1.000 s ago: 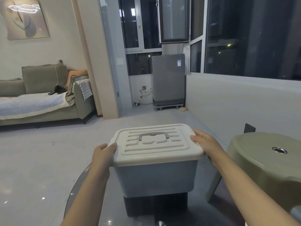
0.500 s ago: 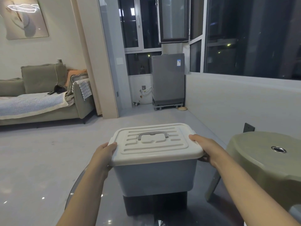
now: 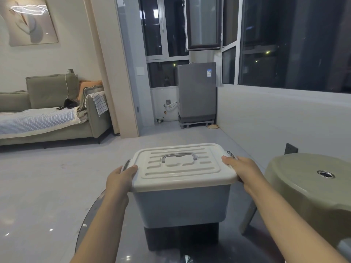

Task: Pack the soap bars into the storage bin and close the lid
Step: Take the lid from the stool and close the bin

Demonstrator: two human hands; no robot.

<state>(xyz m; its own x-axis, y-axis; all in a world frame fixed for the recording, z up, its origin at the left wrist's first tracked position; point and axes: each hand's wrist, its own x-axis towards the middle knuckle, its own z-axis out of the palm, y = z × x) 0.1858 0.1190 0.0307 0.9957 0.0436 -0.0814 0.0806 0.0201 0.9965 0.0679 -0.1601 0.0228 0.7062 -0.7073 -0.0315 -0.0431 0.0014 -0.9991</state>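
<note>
The lid (image 3: pixel 183 166) sits on the bin (image 3: pixel 180 205). The left hand (image 3: pixel 120 179) and the right hand (image 3: pixel 242 168) grip its two short ends, on the side clips.

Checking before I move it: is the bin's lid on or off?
On. The white lid covers the storage bin; whether its side latches are clipped, cannot tell.

Grey tiled floor (image 3: pixel 47 186). Green sofa (image 3: pixel 51 111) at left wall under framed picture (image 3: pixel 28 19), checked blanket (image 3: pixel 34 120) on seat. Dark windows (image 3: pixel 294 44), night outside. Grey appliance (image 3: pixel 196 93) in far corner. Green stool (image 3: pixel 303 186) at right.
</note>
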